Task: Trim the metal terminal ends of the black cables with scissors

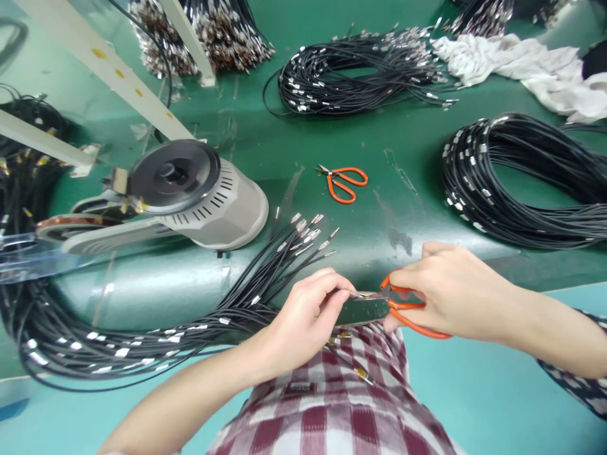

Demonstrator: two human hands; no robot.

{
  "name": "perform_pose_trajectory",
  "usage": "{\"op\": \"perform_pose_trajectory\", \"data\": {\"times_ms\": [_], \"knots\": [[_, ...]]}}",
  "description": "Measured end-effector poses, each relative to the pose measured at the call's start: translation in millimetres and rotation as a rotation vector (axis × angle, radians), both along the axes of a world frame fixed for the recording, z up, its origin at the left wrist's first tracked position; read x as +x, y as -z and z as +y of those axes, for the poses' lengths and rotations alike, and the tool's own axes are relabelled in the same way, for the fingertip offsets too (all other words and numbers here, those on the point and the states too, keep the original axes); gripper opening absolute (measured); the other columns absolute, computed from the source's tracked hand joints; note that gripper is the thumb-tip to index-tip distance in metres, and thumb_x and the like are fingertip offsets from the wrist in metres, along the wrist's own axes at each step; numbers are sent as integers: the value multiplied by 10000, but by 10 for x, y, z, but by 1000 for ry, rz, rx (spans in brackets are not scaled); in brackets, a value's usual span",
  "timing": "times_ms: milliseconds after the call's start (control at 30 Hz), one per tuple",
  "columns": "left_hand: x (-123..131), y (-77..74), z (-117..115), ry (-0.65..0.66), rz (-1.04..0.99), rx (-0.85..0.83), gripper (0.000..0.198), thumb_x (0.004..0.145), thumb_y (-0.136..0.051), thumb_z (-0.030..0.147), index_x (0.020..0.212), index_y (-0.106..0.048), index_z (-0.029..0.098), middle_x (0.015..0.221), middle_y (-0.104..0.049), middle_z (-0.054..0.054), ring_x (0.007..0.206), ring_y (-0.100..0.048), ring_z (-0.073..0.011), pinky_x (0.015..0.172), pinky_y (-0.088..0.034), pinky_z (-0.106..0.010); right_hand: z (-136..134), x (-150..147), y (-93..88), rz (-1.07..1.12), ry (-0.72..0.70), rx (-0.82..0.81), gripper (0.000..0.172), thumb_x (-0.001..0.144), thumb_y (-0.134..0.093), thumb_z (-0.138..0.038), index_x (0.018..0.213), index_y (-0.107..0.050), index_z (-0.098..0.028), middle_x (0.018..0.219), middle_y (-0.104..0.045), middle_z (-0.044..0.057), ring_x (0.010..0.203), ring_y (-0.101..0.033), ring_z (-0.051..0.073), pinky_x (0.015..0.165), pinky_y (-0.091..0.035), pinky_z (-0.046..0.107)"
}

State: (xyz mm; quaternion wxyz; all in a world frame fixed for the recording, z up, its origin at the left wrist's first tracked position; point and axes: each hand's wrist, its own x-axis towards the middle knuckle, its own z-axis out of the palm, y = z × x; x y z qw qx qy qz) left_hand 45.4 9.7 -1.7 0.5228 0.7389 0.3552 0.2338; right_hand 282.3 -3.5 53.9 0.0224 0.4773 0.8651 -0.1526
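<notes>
Orange-handled scissors [401, 306] nearer the wearer than the spare scissors [348, 183], slightly right. Right hand [450, 291] clamped on their handles; left hand [313, 309] pinching what looks like a cable end [355, 294] at the blades, probably to steady it; too small to be sure. Cable bundle [142, 347] left of the spare scissors, tips fanned, likely for easy reach. Coiled cables [474, 170] right of them on the counter [294, 151], presumably looped against tangling.

left fingers [334, 307] pinch together near curled right fingers [408, 279].
</notes>
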Motion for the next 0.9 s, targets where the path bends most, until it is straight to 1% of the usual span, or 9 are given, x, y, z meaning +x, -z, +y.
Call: {"op": "perform_pose_trajectory", "data": {"times_ms": [67,133,300,400,533,667,800,833,900], "knots": [[-1,-4,-8,-1,1,10,188,982,-459,156,938,-641,167,859,-635,-32,772,-588,-132,700,-446,-251,-3,1,-10,-21,-8,13,331,855,-633,-410,585,-586,-225,472,-620,-36,426,-396,123,569,-214,283],[-5,-20,-18,5,5,24,183,977,-463,146,933,-640,160,845,-624,-29,759,-578,-126,694,-442,-244,-9,1,-20,-53,-5,6,319,833,-655,-380,568,-571,-224,453,-603,-38,424,-388,127,565,-204,283],[-18,-73,-29,43,19,61,180,976,-459,133,958,-638,147,829,-595,-30,751,-559,-124,683,-439,-236,-25,0,-45,-85,9,-83,384,798,-707,-463,535,-562,-224,416,-569,-36,431,-415,140,548,-209,271],[-22,-69,-29,44,20,70,189,976,-451,128,953,-637,155,823,-593,-30,737,-558,-128,678,-441,-243,-33,-7,-20,-98,-5,-39,371,798,-720,-438,536,-574,-218,413,-570,-30,416,-404,132,544,-203,277],[-24,-31,-39,19,3,58,183,969,-462,128,925,-636,163,810,-605,-29,719,-555,-130,661,-436,-248,-43,-17,36,-76,-12,-29,409,812,-711,-493,546,-584,-210,425,-582,-23,406,-406,123,534,-210,277],[-21,-12,-50,4,-21,46,176,964,-477,131,904,-641,156,802,-611,-29,721,-555,-127,662,-433,-245,-36,-27,50,-26,30,-124,416,847,-679,-471,537,-590,-209,423,-578,-25,400,-427,115,506,-220,264],[-11,-29,-47,3,-30,7,180,967,-476,144,889,-637,154,795,-611,-31,716,-560,-131,650,-432,-247,-17,-21,59,25,79,-321,353,880,-624,-326,544,-606,-220,436,-582,-52,370,-392,92,460,-191,254],[-10,-34,-45,3,-30,3,178,967,-477,146,888,-636,154,793,-610,-31,713,-560,-131,649,-431,-247,-14,-15,61,24,85,-336,350,875,-620,-307,538,-590,-219,431,-572,-58,367,-373,90,460,-190,253],[-11,-42,-41,9,-28,-2,172,966,-480,146,897,-637,155,801,-613,-30,717,-564,-130,655,-432,-247,-10,-1,60,17,74,-304,364,861,-627,-314,522,-543,-211,410,-536,-64,374,-335,91,485,-211,252]]}}
